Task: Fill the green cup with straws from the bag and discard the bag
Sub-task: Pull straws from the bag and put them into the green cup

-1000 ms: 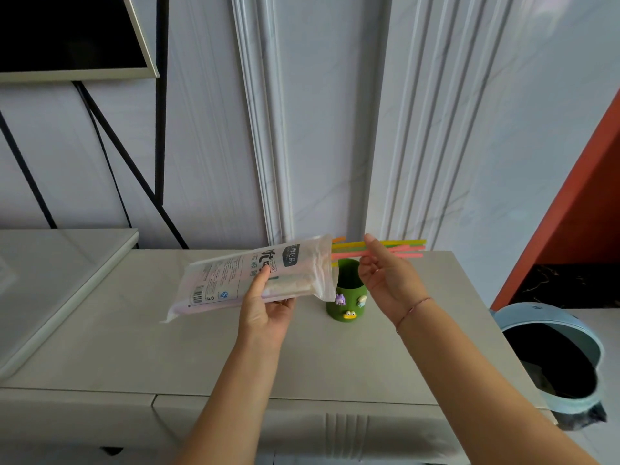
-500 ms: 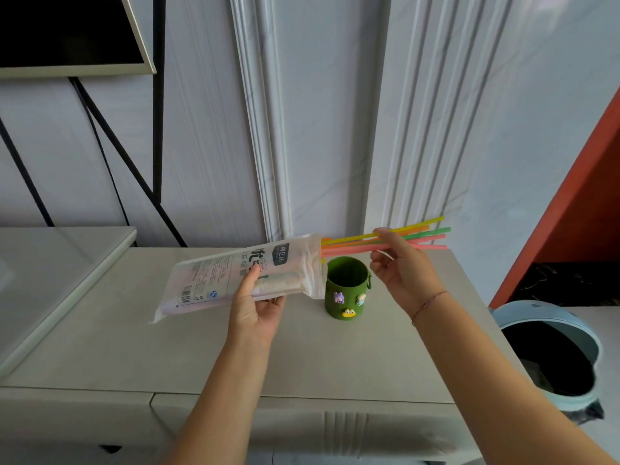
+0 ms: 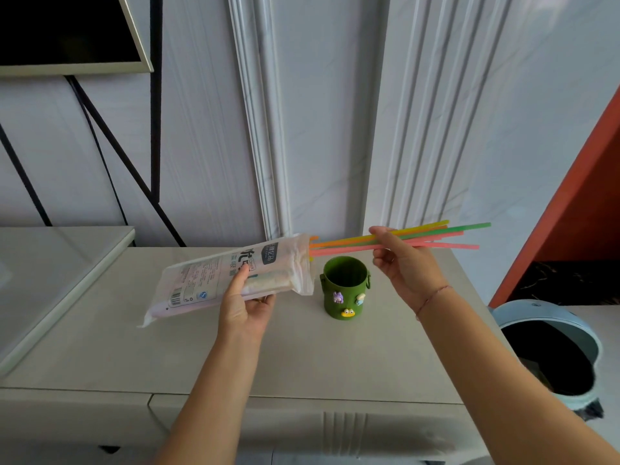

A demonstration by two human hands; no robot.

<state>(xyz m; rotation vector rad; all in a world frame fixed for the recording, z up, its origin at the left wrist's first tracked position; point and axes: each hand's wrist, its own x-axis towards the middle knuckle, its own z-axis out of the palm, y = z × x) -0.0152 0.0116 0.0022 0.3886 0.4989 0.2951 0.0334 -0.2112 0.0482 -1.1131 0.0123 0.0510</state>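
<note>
The bag point(image 3: 214, 283) hides one end of the straws point(image 3: 335, 243); its fine print is unreadable

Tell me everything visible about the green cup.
The cup is a dark green, matte-looking cylinder, upright on the counter, mouth open, inside looking empty. Three small charms, purple, pale and yellow, sit on its front; small loops stick out near the rim. Only the counter touches it; the straws pass above.

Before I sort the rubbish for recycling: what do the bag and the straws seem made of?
Bag: thin translucent plastic film, judging by its creases and sheen. Straws: probably smooth plastic, bright and slightly translucent; paper cannot be excluded.
</note>
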